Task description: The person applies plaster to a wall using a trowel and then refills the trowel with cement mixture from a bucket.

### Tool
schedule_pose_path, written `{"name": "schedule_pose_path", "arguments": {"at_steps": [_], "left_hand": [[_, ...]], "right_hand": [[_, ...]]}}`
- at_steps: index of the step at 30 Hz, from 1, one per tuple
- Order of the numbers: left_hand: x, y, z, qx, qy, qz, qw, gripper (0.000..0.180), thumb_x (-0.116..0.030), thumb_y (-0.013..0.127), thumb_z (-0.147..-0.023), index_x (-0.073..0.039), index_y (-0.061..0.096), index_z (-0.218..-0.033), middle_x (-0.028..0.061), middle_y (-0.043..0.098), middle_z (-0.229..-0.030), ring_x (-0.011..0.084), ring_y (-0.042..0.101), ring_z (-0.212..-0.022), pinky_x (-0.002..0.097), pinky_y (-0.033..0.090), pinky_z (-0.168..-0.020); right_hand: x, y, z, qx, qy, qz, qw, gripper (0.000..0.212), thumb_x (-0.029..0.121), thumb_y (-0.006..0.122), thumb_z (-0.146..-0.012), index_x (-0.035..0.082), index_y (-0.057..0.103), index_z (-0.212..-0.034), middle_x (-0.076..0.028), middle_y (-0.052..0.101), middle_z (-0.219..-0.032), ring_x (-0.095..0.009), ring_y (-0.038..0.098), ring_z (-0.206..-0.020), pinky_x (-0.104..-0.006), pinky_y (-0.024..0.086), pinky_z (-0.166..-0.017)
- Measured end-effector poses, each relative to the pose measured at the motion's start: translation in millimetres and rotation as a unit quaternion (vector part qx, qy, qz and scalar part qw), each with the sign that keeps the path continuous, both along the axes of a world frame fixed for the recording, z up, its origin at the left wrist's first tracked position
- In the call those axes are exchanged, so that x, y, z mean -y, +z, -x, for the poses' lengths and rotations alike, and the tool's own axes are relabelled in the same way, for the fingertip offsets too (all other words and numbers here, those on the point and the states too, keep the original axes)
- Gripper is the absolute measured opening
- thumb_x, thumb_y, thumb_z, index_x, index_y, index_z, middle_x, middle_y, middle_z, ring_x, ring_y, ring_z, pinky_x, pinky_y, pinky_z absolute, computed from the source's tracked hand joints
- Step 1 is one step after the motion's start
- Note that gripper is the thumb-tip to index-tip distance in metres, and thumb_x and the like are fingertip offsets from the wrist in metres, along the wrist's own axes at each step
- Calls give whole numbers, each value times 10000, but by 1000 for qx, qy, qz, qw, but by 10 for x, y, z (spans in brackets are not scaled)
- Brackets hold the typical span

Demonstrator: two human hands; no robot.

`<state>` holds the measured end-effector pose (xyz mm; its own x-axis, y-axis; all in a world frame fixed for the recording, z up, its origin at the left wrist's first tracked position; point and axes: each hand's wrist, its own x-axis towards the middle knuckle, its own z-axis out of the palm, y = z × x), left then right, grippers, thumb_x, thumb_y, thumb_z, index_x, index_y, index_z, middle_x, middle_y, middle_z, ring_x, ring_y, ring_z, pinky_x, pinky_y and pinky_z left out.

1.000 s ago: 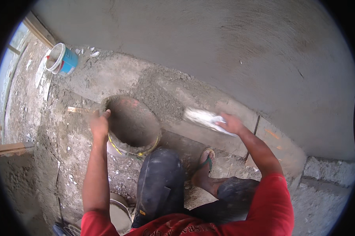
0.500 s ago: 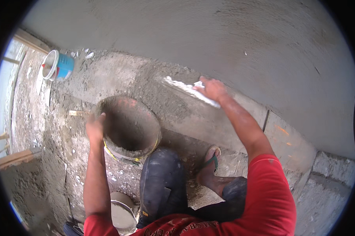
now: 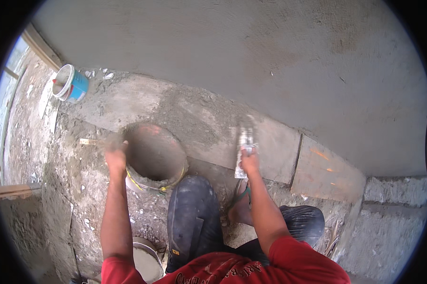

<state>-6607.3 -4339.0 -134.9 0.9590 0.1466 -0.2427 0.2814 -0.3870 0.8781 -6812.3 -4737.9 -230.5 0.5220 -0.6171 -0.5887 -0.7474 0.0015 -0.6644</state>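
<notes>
My right hand [image 3: 250, 162] is wrapped round the handle of a plastering trowel [image 3: 246, 136]. Its long pale blade is smeared and blurred, held over the concrete ledge at the foot of the wall. Left of my knee stands a large round bucket [image 3: 171, 156], its inside coated with grey mortar. My left hand [image 3: 114, 159] is closed at the bucket's left rim, thumb upward; a grey blur beside the fingers hides what they grip. Wet mortar [image 3: 187, 116] is spread on the ledge between bucket and trowel.
A grey plastered wall [image 3: 213, 52] rises beyond the ledge. A blue and white pail [image 3: 76, 87] stands at far left. A smaller pail [image 3: 146, 262] sits by my left thigh. A wooden strip [image 3: 90, 141] lies left of the bucket, amid rubble. My sandalled foot [image 3: 242, 208] is below the trowel.
My right hand has drawn the trowel back toward me, turning it from slanting across the ledge to pointing away from me. My left hand has stayed at the bucket's rim.
</notes>
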Motion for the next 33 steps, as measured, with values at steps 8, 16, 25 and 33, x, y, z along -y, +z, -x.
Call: {"name": "schedule_pose_path", "arguments": {"at_steps": [8,16,25,33], "left_hand": [[1,-339,53,-5,15,36,999,780,-207,701,-801,191,330,-1360,313,451,-1370,339,443,-1301,345,310,-1091],[-404,-273,87,12,39,45,998,799,-239,719,-788,189,347,-1352,310,480,-1343,347,479,-1265,351,336,-1072],[-13,-390,-35,-27,88,-4,996,639,-150,703,-809,122,445,-1326,233,496,-1359,332,444,-1285,366,308,-1083],[-160,-248,14,-13,96,-3,995,748,-198,707,-791,185,374,-1341,310,486,-1337,340,485,-1259,346,352,-1055]], "right_hand": [[-12,-753,-795,-82,77,241,964,662,442,483,-948,-114,387,-1293,-317,605,-1117,-450,596,-1037,-474,456,-926],[-594,-360,-534,-84,34,304,948,607,372,536,-924,-86,377,-1289,-277,649,-1007,-404,635,-983,-485,490,-854],[-491,-758,-628,-153,221,404,874,461,247,463,-950,-37,394,-1306,-246,651,-1051,-405,634,-984,-495,489,-837],[232,86,-796,-98,362,356,856,489,543,408,-953,121,443,-1198,-226,668,-979,-418,642,-928,-544,473,-797]]}}
